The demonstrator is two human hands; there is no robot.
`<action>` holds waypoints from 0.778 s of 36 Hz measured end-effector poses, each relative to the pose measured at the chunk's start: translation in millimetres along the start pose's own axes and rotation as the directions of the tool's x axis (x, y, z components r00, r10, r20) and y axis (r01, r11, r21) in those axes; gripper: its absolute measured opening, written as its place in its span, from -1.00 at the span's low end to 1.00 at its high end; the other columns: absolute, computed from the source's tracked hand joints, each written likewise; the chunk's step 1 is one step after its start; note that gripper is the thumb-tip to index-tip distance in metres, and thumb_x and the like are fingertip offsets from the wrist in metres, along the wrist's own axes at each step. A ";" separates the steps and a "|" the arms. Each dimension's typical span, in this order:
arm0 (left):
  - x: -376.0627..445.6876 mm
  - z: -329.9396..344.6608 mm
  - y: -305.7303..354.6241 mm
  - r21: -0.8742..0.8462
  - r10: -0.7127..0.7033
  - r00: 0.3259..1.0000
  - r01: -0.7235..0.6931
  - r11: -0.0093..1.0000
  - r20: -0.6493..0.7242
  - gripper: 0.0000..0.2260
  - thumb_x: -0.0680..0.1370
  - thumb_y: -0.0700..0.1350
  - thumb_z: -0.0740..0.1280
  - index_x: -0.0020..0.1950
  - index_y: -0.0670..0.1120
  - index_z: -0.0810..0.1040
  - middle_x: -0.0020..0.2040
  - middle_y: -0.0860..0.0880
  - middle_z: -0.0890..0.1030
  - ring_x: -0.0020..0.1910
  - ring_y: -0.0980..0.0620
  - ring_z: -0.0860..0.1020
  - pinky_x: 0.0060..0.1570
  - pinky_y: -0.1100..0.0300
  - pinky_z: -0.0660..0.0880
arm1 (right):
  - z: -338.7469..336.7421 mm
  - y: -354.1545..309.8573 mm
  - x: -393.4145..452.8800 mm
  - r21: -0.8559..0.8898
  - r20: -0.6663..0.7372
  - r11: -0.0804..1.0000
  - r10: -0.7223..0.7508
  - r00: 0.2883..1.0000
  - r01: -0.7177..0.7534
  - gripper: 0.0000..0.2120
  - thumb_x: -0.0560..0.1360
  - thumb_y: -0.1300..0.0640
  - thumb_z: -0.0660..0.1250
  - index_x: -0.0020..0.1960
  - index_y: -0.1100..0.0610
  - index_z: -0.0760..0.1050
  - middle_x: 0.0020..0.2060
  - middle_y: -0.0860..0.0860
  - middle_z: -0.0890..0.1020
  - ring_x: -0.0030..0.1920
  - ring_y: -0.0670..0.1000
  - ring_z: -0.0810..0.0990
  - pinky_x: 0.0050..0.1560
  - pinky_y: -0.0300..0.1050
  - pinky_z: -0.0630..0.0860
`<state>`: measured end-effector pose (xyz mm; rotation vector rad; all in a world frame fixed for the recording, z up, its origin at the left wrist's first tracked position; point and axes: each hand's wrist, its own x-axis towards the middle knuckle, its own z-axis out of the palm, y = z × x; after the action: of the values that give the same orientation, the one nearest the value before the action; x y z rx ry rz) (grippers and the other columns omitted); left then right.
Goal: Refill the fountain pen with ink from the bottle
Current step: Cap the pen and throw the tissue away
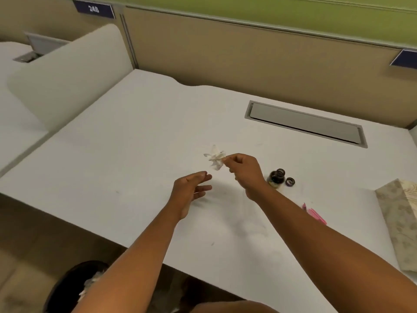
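Note:
My right hand (244, 170) hovers over the middle of the white desk (135, 143), its fingertips pinched on a crumpled white tissue (215, 158). My left hand (191, 190) is just below and to the left of the tissue, fingers loosely spread and holding nothing. A small dark ink bottle (275, 178) stands uncapped on the desk to the right of my right wrist, partly hidden by it. Its round cap (290, 181) lies beside the bottle on the right. No fountain pen is visible.
A pink packet (314, 214) lies on the desk behind my right forearm. A patterned tissue box (399, 222) sits at the right edge. A grey cable hatch (304, 123) is set in the desk at the back. A black bin (67, 290) stands below the desk's front edge.

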<state>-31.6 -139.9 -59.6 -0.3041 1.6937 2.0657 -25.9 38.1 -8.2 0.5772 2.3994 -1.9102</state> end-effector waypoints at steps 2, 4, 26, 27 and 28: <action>-2.7 -21.5 3.1 -0.067 0.039 0.993 -0.047 0.997 -0.108 -0.76 0.62 -0.09 0.35 0.25 -0.11 0.62 0.09 -0.04 0.74 -0.01 -0.09 0.72 -0.05 0.14 0.58 | 23.5 -6.8 2.2 -0.030 0.056 0.999 -0.022 0.998 0.023 -0.86 0.52 0.11 0.37 -0.17 0.08 0.66 -0.28 -0.11 0.64 -0.21 -0.06 0.54 -0.20 -0.15 0.42; -6.2 -44.2 6.2 -0.124 0.074 0.972 -0.104 0.987 -0.221 -0.78 0.61 -0.09 0.35 0.24 -0.10 0.62 0.06 -0.04 0.75 -0.07 -0.06 0.72 -0.08 0.15 0.58 | 47.9 -12.6 2.9 -0.055 0.114 0.997 -0.043 0.993 0.050 -0.86 0.52 0.10 0.36 -0.16 0.08 0.66 -0.23 -0.09 0.68 -0.17 -0.06 0.57 -0.17 -0.15 0.45; -79.0 -300.3 -21.1 -0.248 -0.118 0.324 -0.396 0.884 -0.939 -0.78 0.65 -0.05 0.28 0.13 -0.16 0.62 -0.16 -0.09 0.72 -0.22 0.03 0.69 -0.37 0.29 0.50 | 340.3 -32.1 -63.6 -0.281 0.699 0.830 -0.168 0.695 0.482 -0.86 0.47 0.00 0.41 -0.12 0.06 0.67 -0.25 -0.08 0.69 -0.20 -0.05 0.63 -0.09 -0.03 0.57; -82.4 -310.0 -25.6 -0.264 -0.149 0.302 -0.388 0.883 -0.942 -0.77 0.66 -0.06 0.26 0.14 -0.17 0.62 -0.14 -0.08 0.72 -0.20 0.02 0.69 -0.36 0.28 0.50 | 353.1 -31.4 -68.4 -0.290 0.720 0.801 -0.178 0.671 0.524 -0.85 0.48 -0.01 0.41 -0.12 0.05 0.67 -0.25 -0.09 0.68 -0.21 -0.08 0.62 -0.09 -0.05 0.57; -85.3 -320.4 -31.8 -0.265 -0.168 0.268 -0.387 0.883 -0.949 -0.77 0.66 -0.06 0.25 0.15 -0.17 0.60 -0.12 -0.07 0.72 -0.18 0.02 0.69 -0.34 0.27 0.50 | 365.4 -30.3 -73.1 -0.295 0.739 0.775 -0.186 0.647 0.560 -0.85 0.48 -0.02 0.40 -0.12 0.05 0.67 -0.24 -0.10 0.68 -0.21 -0.09 0.62 -0.10 -0.06 0.57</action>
<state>22.6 -462.9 -120.8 -2.0867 1.6868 2.5523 -43.8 -332.6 -53.7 -0.6352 2.4075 -1.1241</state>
